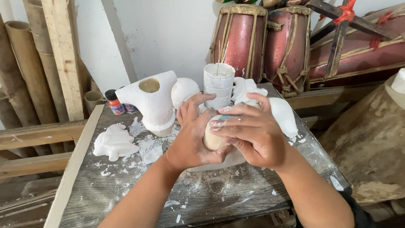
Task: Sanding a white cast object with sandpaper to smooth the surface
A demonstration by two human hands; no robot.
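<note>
Hands grip one rounded tan clay piece [212, 137] at centre: left hand [192, 135] cups it, right hand [253, 133] presses it. Smoothing step; steady support needed next.

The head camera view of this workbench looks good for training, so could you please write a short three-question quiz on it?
1. True or false: both the left hand and the right hand grip the rounded tan piece.
2. Which stands nearest the flat white casting? A) the stacked white cups B) the hollow white mould C) the red drums
3. What colour is the cap of the small paint bottle at the back of the wooden table?

Key: 1 true; 2 B; 3 black.
</note>
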